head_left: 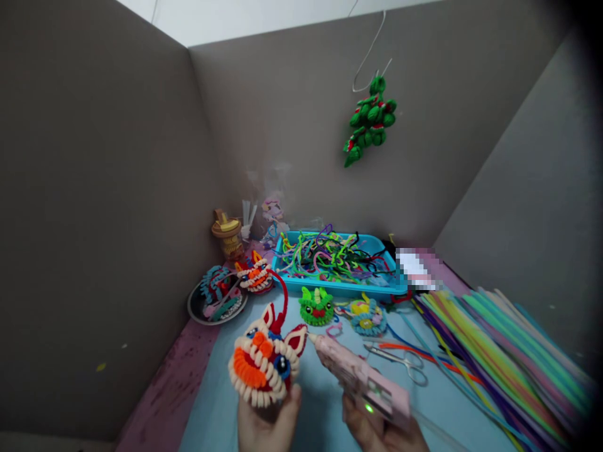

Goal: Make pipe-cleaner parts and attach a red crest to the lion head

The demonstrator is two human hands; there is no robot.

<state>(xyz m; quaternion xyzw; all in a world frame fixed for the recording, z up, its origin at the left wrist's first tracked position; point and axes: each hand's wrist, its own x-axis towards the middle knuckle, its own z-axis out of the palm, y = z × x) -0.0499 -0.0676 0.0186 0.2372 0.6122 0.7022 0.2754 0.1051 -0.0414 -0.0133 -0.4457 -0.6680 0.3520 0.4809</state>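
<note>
Looking soft, fuzzy and matt right now on the lion head (257,376), ridged in chenille; glossy, though, at its eyes (282,366). Over to smooth plastic on the glue gun (360,376). Catching a metallic gleam on the scissors (393,356) and along the steel-looking bowl (217,322). Then slick moulded plastic on the tray (348,290), fuzzy too across the pipe cleaners (499,358), and plain matt on the partition (301,125).

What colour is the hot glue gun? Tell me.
The hot glue gun is pale pink; the head view shows it.

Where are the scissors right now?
In the head view, the scissors lie on the blue mat, right of centre, between the pink glue gun and an orange strip.
</note>
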